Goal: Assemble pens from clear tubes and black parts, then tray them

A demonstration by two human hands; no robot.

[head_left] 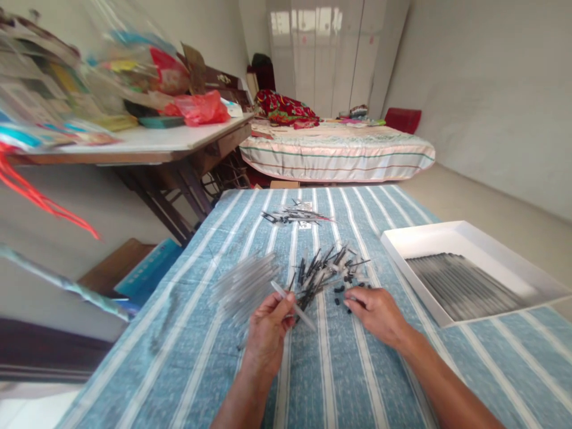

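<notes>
Blue cloth leaves room between box edge and right hand, grip unclear, while left hand pinches a tube

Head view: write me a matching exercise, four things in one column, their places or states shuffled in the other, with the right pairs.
Column one
1. Left hand
2. Right hand
3. Pile of translucent tubes
4. White box

Column two
A. Fingertips beside small black pieces
B. Contains a row of grey sticks
C. Holds a single tube at a slant
D. Lies on the striped cloth, left of the dark thin pieces

Right pairs: 1-C; 2-A; 3-D; 4-B
</notes>
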